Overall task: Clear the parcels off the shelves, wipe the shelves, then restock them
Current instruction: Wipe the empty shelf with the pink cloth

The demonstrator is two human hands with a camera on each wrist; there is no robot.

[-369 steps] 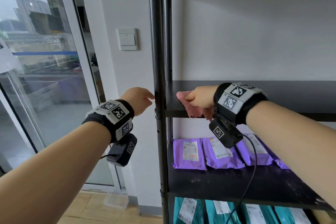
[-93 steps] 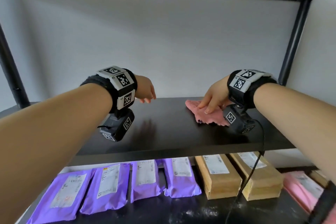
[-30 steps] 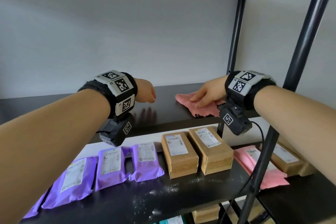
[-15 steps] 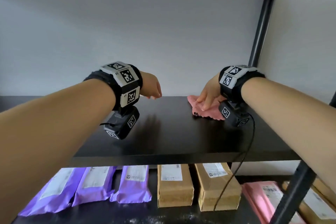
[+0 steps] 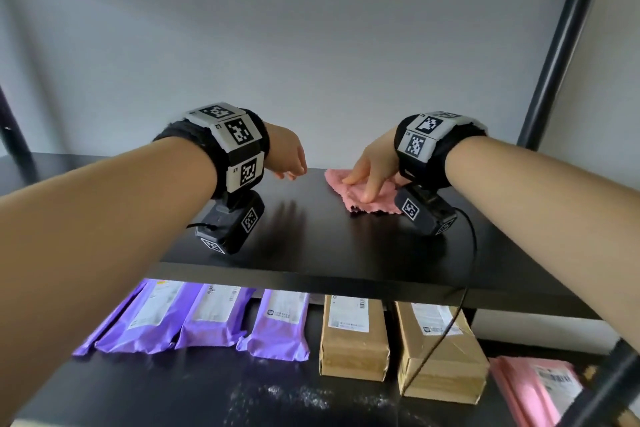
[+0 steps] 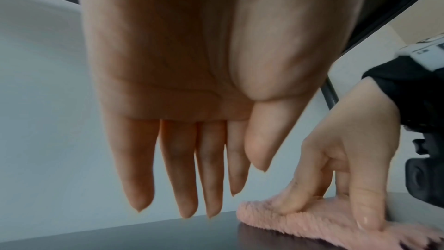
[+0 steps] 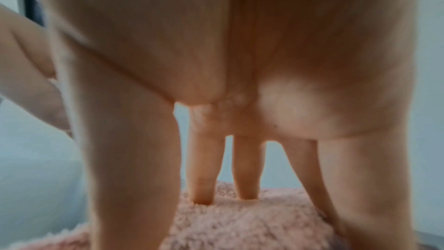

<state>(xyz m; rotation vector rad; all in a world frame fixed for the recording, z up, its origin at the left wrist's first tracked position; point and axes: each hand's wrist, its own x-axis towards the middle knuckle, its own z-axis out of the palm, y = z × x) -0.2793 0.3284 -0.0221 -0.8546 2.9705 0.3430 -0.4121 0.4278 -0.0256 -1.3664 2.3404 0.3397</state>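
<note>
Right hand is on the pink cloth, fingers spread and straight, fingertips pressing it flat onto the black upper shelf. Not pinching it, just pushing down. Cloth sits toward the right half of that shelf, near the back wall.

Left hand hovers just above the same shelf, left of the cloth and apart from it. Fingers are straight and held together, thumb alongside, holding nothing.

Upper shelf carries only the cloth in the part I can see.

Lower shelf: purple mailer bags in a row on the left, two cardboard boxes side by side to their right, a pink mailer at far right. White dusty specks on the lower shelf in front of the boxes.

Black upright post at right rear.
</note>
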